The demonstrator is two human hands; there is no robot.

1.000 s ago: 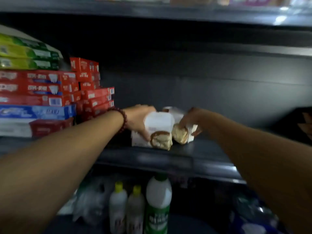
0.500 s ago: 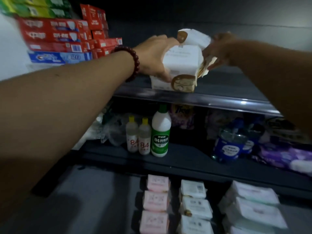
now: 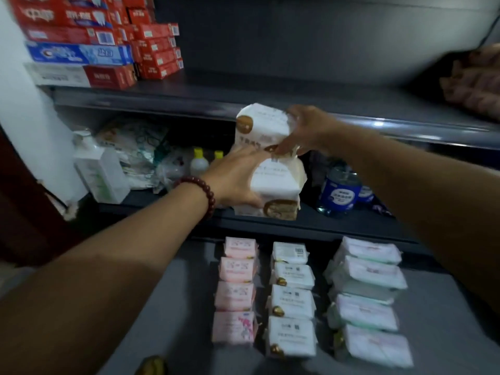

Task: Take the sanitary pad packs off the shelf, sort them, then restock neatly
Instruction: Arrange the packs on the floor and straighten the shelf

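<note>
Sorting looks mostly done to me; three rows sit on the grey surface below; pink packs on the left, white packs with gold seals in the middle, pale green-and-white packs on the right; my left hand is wrapped round the lower gold-seal pack and my right hand pinches the upper gold-seal pack right above it, both in front of the middle shelf; guessing these two join the middle row; restocking hasn't started as far as I can see; the top shelf has toothpaste boxes stacked at its left; the middle one holds a white bottle, a blue-labelled bottle and some bagged stuff
</note>
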